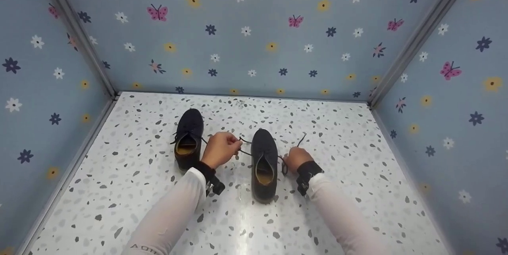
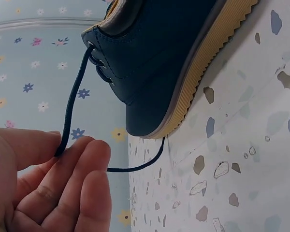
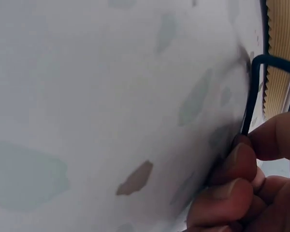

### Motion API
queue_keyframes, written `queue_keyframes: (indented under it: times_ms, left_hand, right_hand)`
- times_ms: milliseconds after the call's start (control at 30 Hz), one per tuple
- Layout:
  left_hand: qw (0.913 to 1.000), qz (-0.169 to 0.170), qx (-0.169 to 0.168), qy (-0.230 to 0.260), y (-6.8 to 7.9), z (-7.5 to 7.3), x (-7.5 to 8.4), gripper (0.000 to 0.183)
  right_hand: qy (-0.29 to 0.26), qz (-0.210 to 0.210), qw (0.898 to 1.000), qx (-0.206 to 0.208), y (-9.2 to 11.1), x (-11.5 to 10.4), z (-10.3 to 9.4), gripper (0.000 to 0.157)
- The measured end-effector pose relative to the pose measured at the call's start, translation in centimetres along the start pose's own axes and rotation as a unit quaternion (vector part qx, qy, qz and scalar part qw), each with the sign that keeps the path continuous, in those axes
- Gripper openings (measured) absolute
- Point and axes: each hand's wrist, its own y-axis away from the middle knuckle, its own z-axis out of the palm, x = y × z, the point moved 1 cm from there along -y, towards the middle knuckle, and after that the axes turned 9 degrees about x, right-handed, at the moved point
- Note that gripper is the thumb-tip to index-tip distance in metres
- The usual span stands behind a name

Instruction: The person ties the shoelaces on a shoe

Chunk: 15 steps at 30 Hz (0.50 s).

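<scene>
A dark lace-up shoe (image 1: 264,147) stands between my hands on the speckled surface, its toe pointing away from me. To its left, my left hand (image 1: 221,149) pinches one shoelace (image 2: 75,101) between thumb and fingers. That lace runs taut from the top eyelet, and its loose end trails past the toe. At the shoe's right side my right hand (image 1: 297,159) pinches the other shoelace (image 3: 253,96) low, close over the surface. A loop of this lace hangs by the fingers, and its end sticks out beyond the hand.
A second dark shoe (image 1: 190,124), its lace tied, stands just left of my left hand. Blue flowered panels (image 1: 254,28) close off the back and both sides of the white speckled surface (image 1: 337,128). A strapped camera (image 1: 216,185) sits on my left wrist.
</scene>
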Motion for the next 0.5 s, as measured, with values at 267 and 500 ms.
queue_keyframes:
  times_ms: [267, 500]
  left_hand:
    - [0.9994, -0.008, 0.005, 0.034, -0.4, -0.1, 0.3, 0.013]
    - [0.9977, -0.032, 0.012, 0.058, -0.5, -0.3, 0.8, 0.015]
  right_hand:
    - [-0.045, -0.017, 0.997, 0.068, -1.0, 2.3, -2.2, 0.035]
    - [-0.057, -0.058, 0.983, 0.164, -1.3, 3.2, -5.1, 0.04]
